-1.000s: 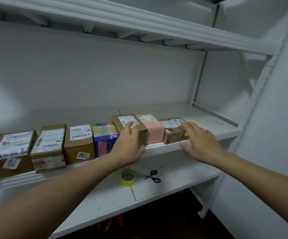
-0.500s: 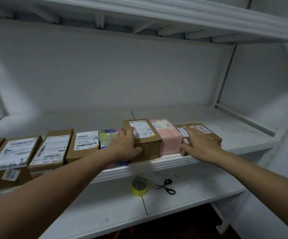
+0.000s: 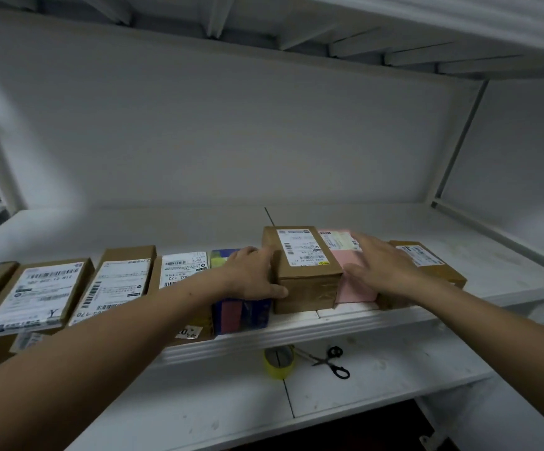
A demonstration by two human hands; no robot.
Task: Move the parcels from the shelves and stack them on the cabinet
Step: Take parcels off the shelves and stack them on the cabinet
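Head view: labelled parcels (image 3: pixel 36 294) line the shelf (image 3: pixel 296 325) front. Left grip (image 3: pixel 251 275) clamps the brown parcel (image 3: pixel 308 266), fingers on its left side, thumb on the front face. Right grip (image 3: pixel 383 268) lies flat over the pink parcel (image 3: pixel 357 289), fingers straight, holding nothing. Risk: a one-sided pull twists the brown parcel off the lip, or drags pink along.

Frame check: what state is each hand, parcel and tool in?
Left hand: holds brown parcel.
Right hand: flat on pink parcel.
Brown parcel: on shelf, gripped at its left side.
Pink parcel: on shelf, under right hand.
Scissors: lying on lower shelf.
Tape roll: beside scissors.
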